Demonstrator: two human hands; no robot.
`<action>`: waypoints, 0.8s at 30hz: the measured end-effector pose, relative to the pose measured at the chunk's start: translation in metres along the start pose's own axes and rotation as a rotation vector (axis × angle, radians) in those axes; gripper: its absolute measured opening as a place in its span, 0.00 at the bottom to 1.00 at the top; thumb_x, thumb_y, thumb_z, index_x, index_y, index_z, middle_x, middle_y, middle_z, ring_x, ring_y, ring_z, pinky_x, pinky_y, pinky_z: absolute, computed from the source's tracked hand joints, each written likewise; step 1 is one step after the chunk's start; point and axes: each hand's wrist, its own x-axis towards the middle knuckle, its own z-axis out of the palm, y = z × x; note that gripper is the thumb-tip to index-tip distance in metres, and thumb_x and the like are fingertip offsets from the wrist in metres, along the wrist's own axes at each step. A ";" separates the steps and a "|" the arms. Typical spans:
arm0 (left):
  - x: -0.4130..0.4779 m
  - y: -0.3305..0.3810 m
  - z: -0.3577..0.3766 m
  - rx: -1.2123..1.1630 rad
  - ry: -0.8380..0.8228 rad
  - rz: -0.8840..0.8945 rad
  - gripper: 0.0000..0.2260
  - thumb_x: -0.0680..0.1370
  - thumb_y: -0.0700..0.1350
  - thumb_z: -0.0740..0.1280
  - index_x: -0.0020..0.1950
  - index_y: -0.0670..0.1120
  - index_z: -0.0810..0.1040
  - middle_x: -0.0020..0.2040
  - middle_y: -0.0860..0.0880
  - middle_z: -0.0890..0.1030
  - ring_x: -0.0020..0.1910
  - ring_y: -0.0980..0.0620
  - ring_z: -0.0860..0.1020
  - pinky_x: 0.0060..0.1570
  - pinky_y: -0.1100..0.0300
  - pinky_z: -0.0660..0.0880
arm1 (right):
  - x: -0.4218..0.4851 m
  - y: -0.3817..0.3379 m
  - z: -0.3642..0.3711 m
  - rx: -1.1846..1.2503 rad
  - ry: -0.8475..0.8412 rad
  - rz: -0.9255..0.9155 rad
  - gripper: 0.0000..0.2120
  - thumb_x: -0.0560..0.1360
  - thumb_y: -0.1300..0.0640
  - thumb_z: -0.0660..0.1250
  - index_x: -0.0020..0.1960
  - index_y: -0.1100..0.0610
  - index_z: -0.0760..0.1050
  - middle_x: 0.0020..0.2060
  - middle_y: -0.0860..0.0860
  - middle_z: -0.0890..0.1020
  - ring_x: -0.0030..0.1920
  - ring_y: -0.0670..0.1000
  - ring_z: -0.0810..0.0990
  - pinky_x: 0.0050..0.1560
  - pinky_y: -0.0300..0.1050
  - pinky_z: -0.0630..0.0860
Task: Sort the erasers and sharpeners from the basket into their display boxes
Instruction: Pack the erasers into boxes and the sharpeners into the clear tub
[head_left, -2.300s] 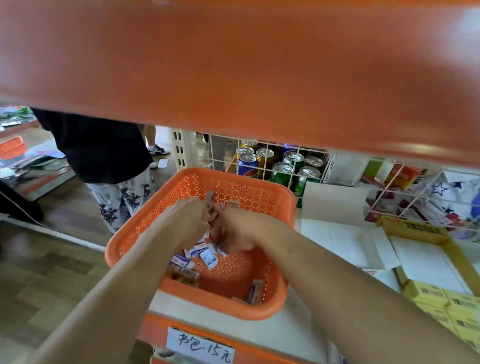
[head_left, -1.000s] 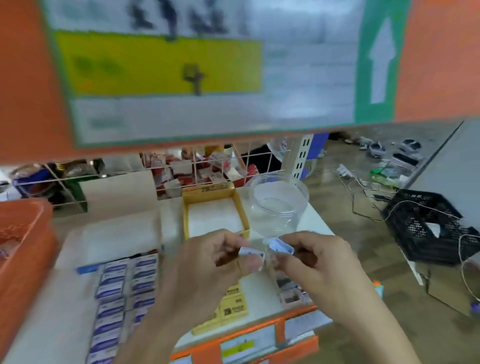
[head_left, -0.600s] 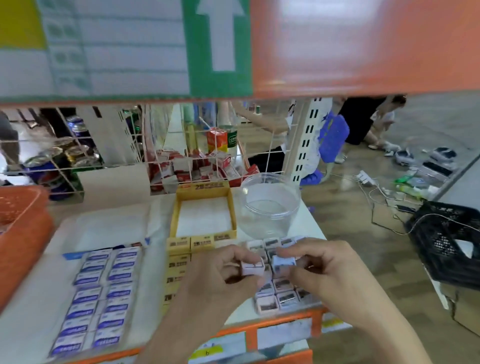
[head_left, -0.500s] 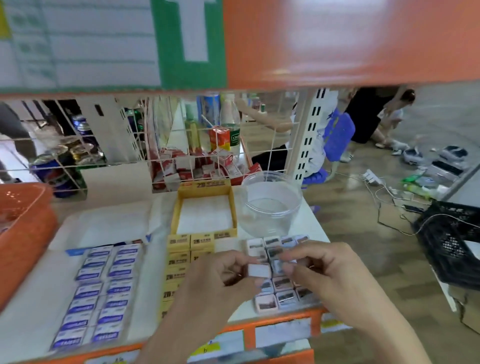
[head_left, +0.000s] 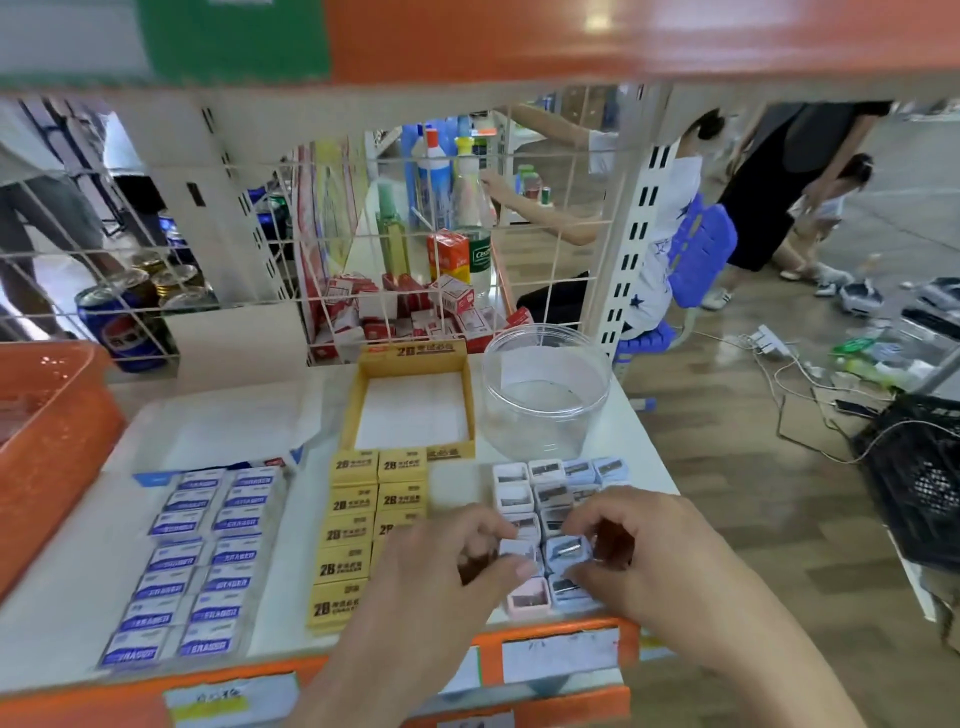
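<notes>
Left hand: pinches a small white plastic sharpener.
Right hand: fingers curled on a pale blue sharpener.
Placement: both sit directly under the fingertips, in the sharpener grid on the white tabletop.

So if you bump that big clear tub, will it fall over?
Probably it would slide, not tip: the tub is wide, squat and stands upright. It looks empty, so likely light and easy to shove. It sits near the shelf's right edge, so it might fall off.

Orange basket at far left on shelf. White-blue erasers in two columns; yellow 2B erasers beside them. Small square sharpeners in grid at right front.
</notes>
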 end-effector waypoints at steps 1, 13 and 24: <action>0.000 -0.001 0.001 0.004 -0.003 -0.005 0.06 0.70 0.56 0.74 0.41 0.63 0.76 0.39 0.57 0.80 0.42 0.64 0.76 0.41 0.70 0.72 | 0.001 0.001 0.001 -0.017 -0.013 -0.008 0.11 0.68 0.58 0.74 0.43 0.43 0.77 0.36 0.42 0.77 0.45 0.38 0.74 0.40 0.29 0.69; 0.001 -0.004 0.008 0.116 -0.015 0.056 0.12 0.69 0.55 0.75 0.41 0.63 0.71 0.42 0.59 0.77 0.41 0.66 0.75 0.43 0.71 0.72 | 0.006 0.004 0.004 -0.111 -0.016 -0.039 0.13 0.67 0.61 0.71 0.43 0.46 0.73 0.39 0.43 0.76 0.40 0.42 0.74 0.42 0.32 0.70; 0.003 -0.001 0.013 0.251 0.000 0.123 0.12 0.73 0.59 0.69 0.47 0.61 0.66 0.46 0.60 0.75 0.46 0.61 0.74 0.50 0.62 0.74 | 0.004 0.003 0.004 -0.121 -0.005 -0.018 0.15 0.68 0.60 0.72 0.43 0.44 0.70 0.39 0.43 0.74 0.42 0.42 0.74 0.42 0.30 0.69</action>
